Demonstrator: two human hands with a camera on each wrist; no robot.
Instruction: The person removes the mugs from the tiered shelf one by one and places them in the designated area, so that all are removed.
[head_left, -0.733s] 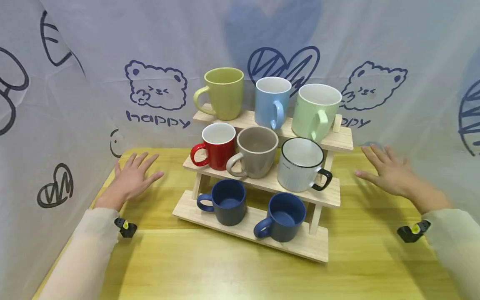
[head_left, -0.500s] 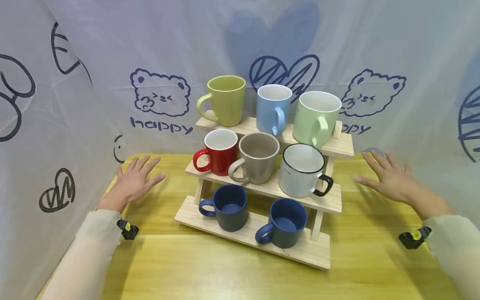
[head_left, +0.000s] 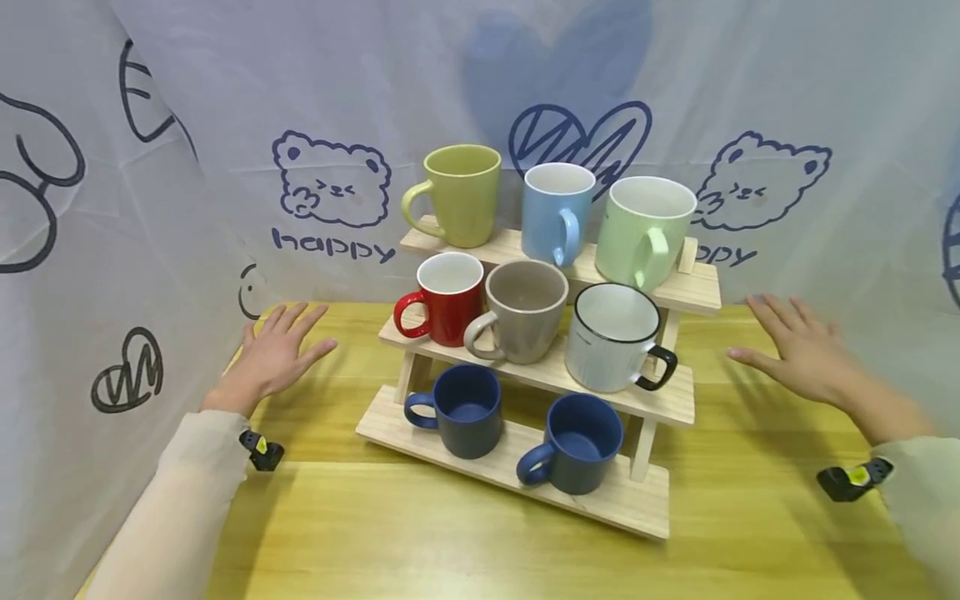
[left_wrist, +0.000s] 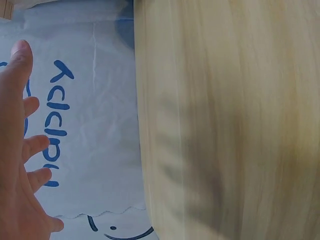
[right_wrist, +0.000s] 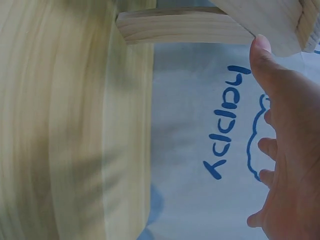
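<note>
My left hand (head_left: 272,356) hovers over the left of the table, fingers spread, holding nothing. Over on the right, my right hand (head_left: 806,358) is likewise spread and holds nothing. Between them stands a three-tier wooden rack (head_left: 637,507) with mugs. Its top tier bears a yellow-green mug (head_left: 472,204), a light blue mug (head_left: 543,221) and a pale green mug (head_left: 626,242). On the middle tier are a red mug (head_left: 459,317), a taupe mug (head_left: 534,329) and a white mug (head_left: 600,360) with black rim and handle. Two navy mugs, left (head_left: 474,435) and right (head_left: 588,468), sit lowest.
The wooden table (head_left: 420,533) extends in front of the rack and to both sides. A white curtain (head_left: 330,50) with blue drawings hangs close behind it and along the left. In the right wrist view a rack leg (right_wrist: 185,27) shows beyond the thumb.
The head view has shifted slightly, so the scene sits a little further right. Both hands keep their spread pose, and the mugs and rack have not moved.
</note>
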